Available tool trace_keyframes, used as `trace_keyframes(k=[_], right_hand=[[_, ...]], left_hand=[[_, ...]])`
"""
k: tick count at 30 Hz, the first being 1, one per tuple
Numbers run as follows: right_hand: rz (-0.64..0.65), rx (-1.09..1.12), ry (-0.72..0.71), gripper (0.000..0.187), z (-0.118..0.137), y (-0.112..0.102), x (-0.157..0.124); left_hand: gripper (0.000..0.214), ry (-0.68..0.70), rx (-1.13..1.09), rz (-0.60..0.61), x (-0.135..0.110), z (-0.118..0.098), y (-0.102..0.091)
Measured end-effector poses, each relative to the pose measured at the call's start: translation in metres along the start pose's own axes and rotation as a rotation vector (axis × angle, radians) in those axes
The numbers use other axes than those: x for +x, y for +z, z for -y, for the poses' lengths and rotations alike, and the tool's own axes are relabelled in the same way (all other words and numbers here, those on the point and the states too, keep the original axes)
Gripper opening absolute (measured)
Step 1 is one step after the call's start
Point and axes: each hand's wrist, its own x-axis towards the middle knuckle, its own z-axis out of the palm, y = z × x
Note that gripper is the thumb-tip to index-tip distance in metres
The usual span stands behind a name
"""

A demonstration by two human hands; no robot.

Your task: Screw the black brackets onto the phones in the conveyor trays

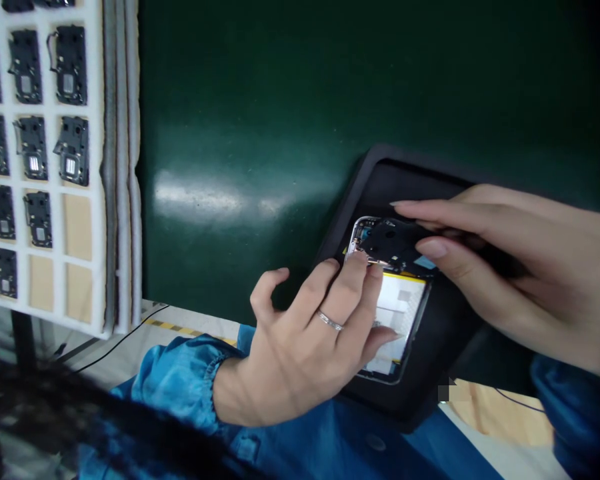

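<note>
An opened smartphone [401, 313] lies in a black tray [380, 159], its white battery area and yellow strips exposed. My right hand [500, 260] pinches a black phone inner cover [393, 241] between thumb and fingers at its right end. That cover sits tilted over the phone's upper part; whether it is seated there is unclear. My left hand [305, 327], with a ring on one finger, lies across the phone's left side. Its fingertips touch the phone at the cover's lower left edge, and the thumb is over the battery area.
White foam trays [97, 200] are stacked at the left, the top one holding several similar black covers [71, 67] in its compartments. A dark green tabletop [255, 100] extends behind the black tray. Below the table edge, a black cable [125, 339] runs near the floor.
</note>
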Motion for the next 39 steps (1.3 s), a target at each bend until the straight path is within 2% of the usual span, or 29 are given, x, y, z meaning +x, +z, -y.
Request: trace_keyframes(k=[7, 15, 20, 23, 27, 32, 39], right_hand=[[0.006, -0.018, 0.023, 0.039, -0.003, 0.0, -0.003], [0.005, -0.027, 0.026, 0.039, -0.003, 0.0, -0.004], [0.009, -0.034, 0.03, 0.039, -0.002, -0.001, -0.002], [-0.011, -0.051, 0.022, 0.039, -0.001, -0.001, -0.001], [-0.022, -0.055, 0.022, 0.039, -0.001, 0.001, -0.002], [-0.019, -0.032, 0.027, 0.039, -0.003, 0.002, -0.004], [-0.016, -0.027, 0.037, 0.041, -0.008, 0.002, -0.007]], left_hand=[[0.056, 0.049, 0.172, 0.085, -0.002, -0.011, -0.008], [0.104, 0.132, 0.334, 0.171, -0.005, -0.023, -0.015], [0.121, 0.133, 0.268, 0.179, -0.002, -0.022, -0.014], [0.118, 0.106, 0.18, 0.181, -0.002, -0.017, -0.016], [0.098, 0.072, 0.092, 0.177, -0.005, -0.006, -0.016], [0.089, 0.078, 0.072, 0.127, -0.006, 0.0, -0.011], [0.082, 0.073, 0.07, 0.141, -0.002, -0.001, -0.011]])
